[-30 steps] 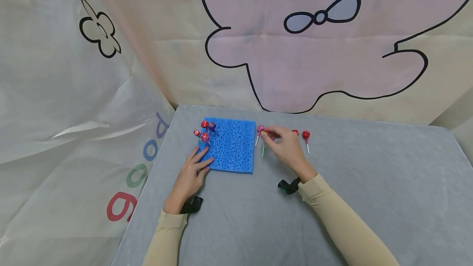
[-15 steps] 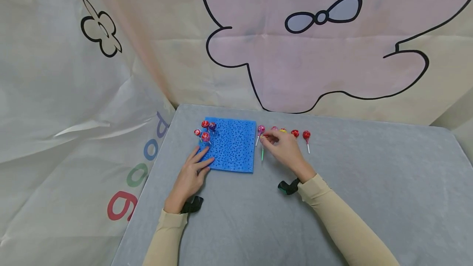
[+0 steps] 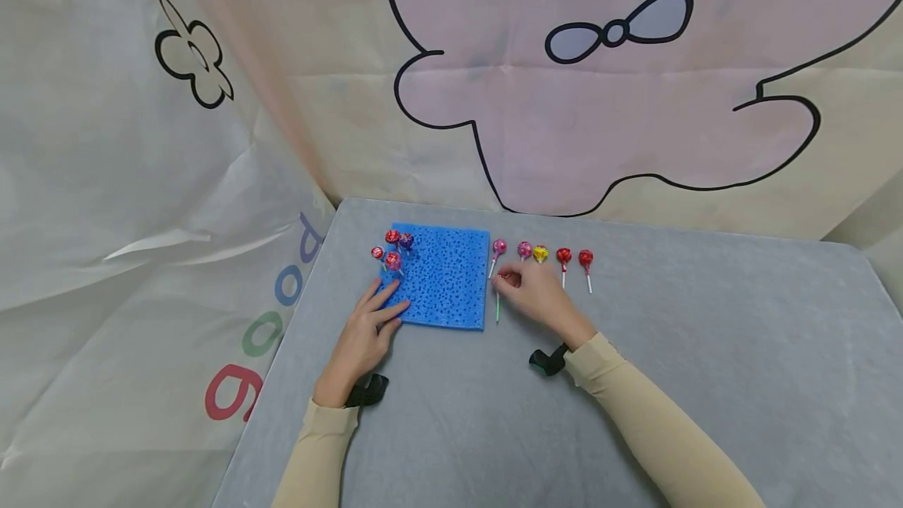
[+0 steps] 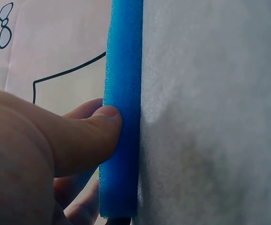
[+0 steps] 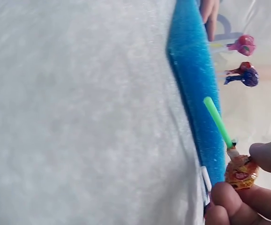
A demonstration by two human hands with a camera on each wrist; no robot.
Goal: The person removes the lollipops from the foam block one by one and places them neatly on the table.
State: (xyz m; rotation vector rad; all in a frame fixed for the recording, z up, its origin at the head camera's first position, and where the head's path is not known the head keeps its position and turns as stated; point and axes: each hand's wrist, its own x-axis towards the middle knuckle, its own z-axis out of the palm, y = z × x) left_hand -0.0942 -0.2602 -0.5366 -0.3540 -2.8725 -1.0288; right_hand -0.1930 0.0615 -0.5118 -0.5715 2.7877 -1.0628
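1. A lollipop with a green stick (image 3: pixel 498 298) is being pinched by the right hand (image 3: pixel 538 294) just beside the right edge of the blue foam pad (image 3: pixel 444 277). The wrapped head is being held between fingertips and thumb, as the right wrist view is showing (image 5: pixel 241 172).

2. The long axis is being carried by the green stick (image 5: pixel 217 121), which is pointing away from the grip toward the near edge of the pad and running roughly along the pad's right side. In the head view the stick is hanging below the fingers, tip toward the person.

3. The stick appears to be lying just off the pad; whether its tip is touching the grey table (image 3: pixel 635 382) cannot be told.

4. The near left corner of the pad is being pressed down by the left hand (image 3: pixel 363 335), fingers laid fairly straight on top. In the left wrist view the thumb (image 4: pixel 95 136) is being pushed against the pad's side wall (image 4: pixel 121 117). Nothing is being gripped by this hand.

5. The held lollipop is nearer to the right hand; the left hand is lying on the far side of the pad from it.

6. Four lollipops (image 3: pixel 392 249) are being held upright in the pad's far left corner.

7. Five more lollipops (image 3: pixel 542 254) are lying in a row on the table to the right of the pad, beyond the right hand.

8. Judged from this, the stick is needing to be swung over the pad, tip downward.
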